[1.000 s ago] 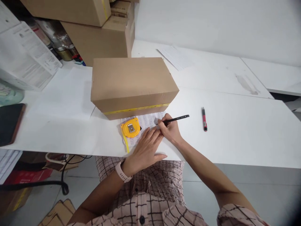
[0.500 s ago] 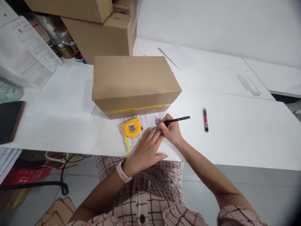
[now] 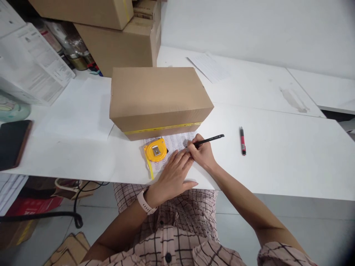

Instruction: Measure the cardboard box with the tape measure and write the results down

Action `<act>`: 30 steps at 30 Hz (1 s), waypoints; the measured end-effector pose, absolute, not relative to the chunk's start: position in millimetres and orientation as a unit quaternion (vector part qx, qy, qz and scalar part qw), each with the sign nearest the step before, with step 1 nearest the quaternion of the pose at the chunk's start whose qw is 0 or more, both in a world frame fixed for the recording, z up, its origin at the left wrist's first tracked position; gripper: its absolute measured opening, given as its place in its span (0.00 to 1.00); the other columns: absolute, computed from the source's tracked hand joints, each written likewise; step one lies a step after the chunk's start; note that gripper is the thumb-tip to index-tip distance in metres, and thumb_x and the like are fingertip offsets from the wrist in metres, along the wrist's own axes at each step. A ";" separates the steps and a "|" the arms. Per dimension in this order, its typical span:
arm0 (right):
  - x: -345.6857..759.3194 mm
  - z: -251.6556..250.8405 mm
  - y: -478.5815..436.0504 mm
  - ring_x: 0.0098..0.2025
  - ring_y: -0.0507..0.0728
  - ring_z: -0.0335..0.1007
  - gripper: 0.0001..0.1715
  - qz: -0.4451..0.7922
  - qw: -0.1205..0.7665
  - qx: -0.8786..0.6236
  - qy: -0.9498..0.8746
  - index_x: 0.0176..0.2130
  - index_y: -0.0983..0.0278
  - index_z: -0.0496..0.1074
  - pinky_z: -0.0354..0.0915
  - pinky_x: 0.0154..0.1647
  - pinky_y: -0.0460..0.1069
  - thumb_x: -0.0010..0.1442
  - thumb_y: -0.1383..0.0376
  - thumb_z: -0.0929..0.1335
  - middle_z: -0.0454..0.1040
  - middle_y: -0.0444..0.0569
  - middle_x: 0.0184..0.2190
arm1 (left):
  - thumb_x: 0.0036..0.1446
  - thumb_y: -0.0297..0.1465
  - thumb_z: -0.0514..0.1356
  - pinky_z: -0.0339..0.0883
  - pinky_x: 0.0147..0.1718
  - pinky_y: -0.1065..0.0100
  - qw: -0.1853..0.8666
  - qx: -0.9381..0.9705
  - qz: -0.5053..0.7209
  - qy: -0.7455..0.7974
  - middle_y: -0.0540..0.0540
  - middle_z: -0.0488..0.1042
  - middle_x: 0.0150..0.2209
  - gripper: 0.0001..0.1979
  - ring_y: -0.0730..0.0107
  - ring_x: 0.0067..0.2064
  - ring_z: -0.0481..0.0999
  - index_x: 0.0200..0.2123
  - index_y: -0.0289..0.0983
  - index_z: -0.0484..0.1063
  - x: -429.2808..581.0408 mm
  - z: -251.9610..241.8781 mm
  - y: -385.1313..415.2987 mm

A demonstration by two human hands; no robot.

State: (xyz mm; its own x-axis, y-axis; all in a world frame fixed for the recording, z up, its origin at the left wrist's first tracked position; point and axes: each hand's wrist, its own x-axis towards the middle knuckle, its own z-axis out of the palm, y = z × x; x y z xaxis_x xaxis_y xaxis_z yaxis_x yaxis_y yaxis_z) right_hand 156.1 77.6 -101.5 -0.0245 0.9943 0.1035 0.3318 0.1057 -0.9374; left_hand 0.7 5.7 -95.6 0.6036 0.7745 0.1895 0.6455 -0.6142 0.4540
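My right hand (image 3: 202, 150) is closed around a black pencil (image 3: 210, 140), its lower end over a sheet of paper (image 3: 177, 142) covered in handwriting. The pencil tip is hidden by my fingers. Flat on the same sheet lies my left hand (image 3: 175, 171), fingers stretched out, its fingertips beside my right hand. A yellow tape measure (image 3: 155, 150) rests on the sheet's left part, with a short length of tape sticking out toward the table's front edge. Behind the sheet stands a closed cardboard box (image 3: 161, 92) with a yellow strip along its front face.
A red and black pen (image 3: 242, 141) lies to the right. Blank white sheets (image 3: 80, 111) and a dark flat case (image 3: 13, 144) are on the left. Larger cardboard boxes (image 3: 119, 48) stand behind, and a printed sheet (image 3: 208, 66) lies at the back of the white table (image 3: 277, 155).
The view has shifted very slightly. Both hands stay nearly in place, and the pencil's upper end has risen a little.
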 end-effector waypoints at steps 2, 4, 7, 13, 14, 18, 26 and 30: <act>156.0 -101.3 78.1 0.20 0.48 0.55 0.14 0.389 0.434 -0.553 -0.596 0.26 0.59 0.59 0.53 0.23 0.47 0.58 0.63 0.68 0.59 0.36 0.18 | 0.58 0.46 0.66 0.50 0.69 0.43 0.172 0.879 0.188 0.404 0.32 0.62 0.66 0.38 0.44 0.69 0.58 0.64 0.32 0.58 0.6 -95.8 5.8; 155.9 -101.1 78.5 0.20 0.48 0.54 0.14 0.387 0.435 -0.554 -0.595 0.26 0.59 0.59 0.53 0.22 0.47 0.59 0.62 0.68 0.59 0.36 0.18 | 0.58 0.46 0.66 0.51 0.69 0.42 0.172 0.878 0.188 0.404 0.31 0.63 0.66 0.38 0.43 0.69 0.58 0.64 0.32 0.58 0.6 -96.1 5.9; 155.9 -101.3 78.9 0.21 0.48 0.54 0.14 0.370 0.437 -0.552 -0.607 0.26 0.60 0.60 0.53 0.23 0.47 0.59 0.62 0.68 0.59 0.36 0.18 | 0.58 0.46 0.66 0.51 0.69 0.42 0.169 0.880 0.187 0.403 0.31 0.63 0.66 0.39 0.43 0.69 0.58 0.63 0.31 0.58 0.7 -96.9 5.9; 156.0 -101.8 78.7 0.21 0.49 0.54 0.14 0.381 0.435 -0.550 -0.603 0.26 0.59 0.59 0.52 0.22 0.47 0.58 0.62 0.68 0.59 0.36 0.18 | 0.57 0.46 0.67 0.51 0.68 0.42 0.166 0.880 0.190 0.403 0.31 0.63 0.66 0.39 0.43 0.69 0.59 0.63 0.31 0.59 0.9 -97.8 5.9; 156.0 -101.5 78.6 0.21 0.49 0.54 0.14 0.382 0.436 -0.550 -0.602 0.26 0.59 0.59 0.52 0.22 0.47 0.58 0.62 0.68 0.59 0.36 0.18 | 0.57 0.46 0.67 0.51 0.68 0.42 0.167 0.880 0.189 0.403 0.31 0.63 0.65 0.39 0.43 0.69 0.59 0.63 0.32 0.59 0.7 -97.6 5.9; 156.1 -100.4 78.3 0.21 0.48 0.53 0.14 0.375 0.436 -0.552 -0.604 0.25 0.59 0.59 0.52 0.23 0.47 0.57 0.64 0.68 0.58 0.36 0.18 | 0.57 0.46 0.67 0.51 0.69 0.42 0.166 0.882 0.183 0.402 0.31 0.62 0.66 0.39 0.43 0.69 0.58 0.64 0.31 0.58 0.0 -97.1 6.2; 156.4 -99.9 79.2 0.21 0.49 0.52 0.13 0.377 0.441 -0.558 -0.594 0.26 0.59 0.59 0.52 0.23 0.47 0.58 0.63 0.67 0.57 0.36 0.18 | 0.57 0.46 0.67 0.51 0.69 0.41 0.165 0.881 0.190 0.401 0.30 0.63 0.65 0.39 0.42 0.69 0.57 0.63 0.30 0.60 0.4 -99.2 5.6; 156.7 -100.6 79.5 0.21 0.49 0.52 0.13 0.372 0.436 -0.556 -0.602 0.26 0.59 0.59 0.52 0.23 0.47 0.58 0.63 0.67 0.57 0.36 0.18 | 0.57 0.47 0.66 0.51 0.69 0.42 0.161 0.883 0.185 0.401 0.30 0.63 0.65 0.39 0.42 0.69 0.58 0.63 0.29 0.59 0.4 -99.2 5.8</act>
State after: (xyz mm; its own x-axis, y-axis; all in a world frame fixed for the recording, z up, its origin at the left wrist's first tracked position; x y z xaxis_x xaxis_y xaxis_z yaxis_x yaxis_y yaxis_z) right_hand 156.7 79.5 -100.6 -0.0025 0.9937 0.1117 0.3452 0.1057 -0.9326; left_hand 0.4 5.8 -99.2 0.6103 0.7670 0.1981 0.6480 -0.6272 0.4320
